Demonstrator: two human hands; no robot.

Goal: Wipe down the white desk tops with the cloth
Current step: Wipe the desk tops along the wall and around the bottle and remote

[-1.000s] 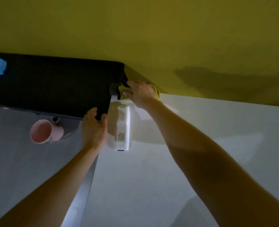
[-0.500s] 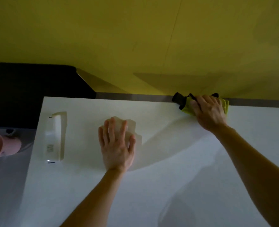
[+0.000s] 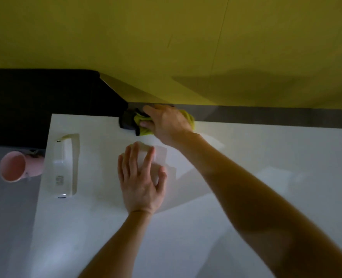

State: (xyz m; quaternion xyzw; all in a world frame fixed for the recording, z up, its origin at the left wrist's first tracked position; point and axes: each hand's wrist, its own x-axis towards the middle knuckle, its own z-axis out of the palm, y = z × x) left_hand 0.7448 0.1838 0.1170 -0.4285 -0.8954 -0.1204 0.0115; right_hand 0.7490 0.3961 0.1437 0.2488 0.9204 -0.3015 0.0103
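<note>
two bare forearms enter from the bottom edge and reach up over the white surface (image 3: 186, 247), which fills the lower half of the view. the left forearm comes in from about 6 o'clock; the right comes from 4 o'clock and crosses above it.

the left hand (image 3: 142, 183) lies palm down near the middle of the surface, fingers spread and flat, pinching nothing. at 9 o'clock from it, apart from the hand, a white handled device (image 3: 64, 167) lies on the surface close to the left edge, its long side running near to far, with a small dark mark at its near end. what it is exactly cannot be told.

beyond the left edge, at 9 o'clock, a lower grey surface (image 3: 7, 227) carries a pink mug (image 3: 18, 166) lying on its side with its mouth turned toward the camera.

farther out, at 12 o'clock from the left hand, the right hand (image 3: 166, 123) presses on the yellow-green cloth (image 3: 144, 125) at the far edge of the white surface, fingers curled over it and thumb tucked against the cloth. a dark part of the cloth sticks out to the hand's left. the cloth sits just beside the corner of a black panel (image 3: 45, 101) that stretches toward 10 o'clock.

behind everything rises a yellow wall (image 3: 166, 37), with a grey strip (image 3: 276, 115) along its foot.
</note>
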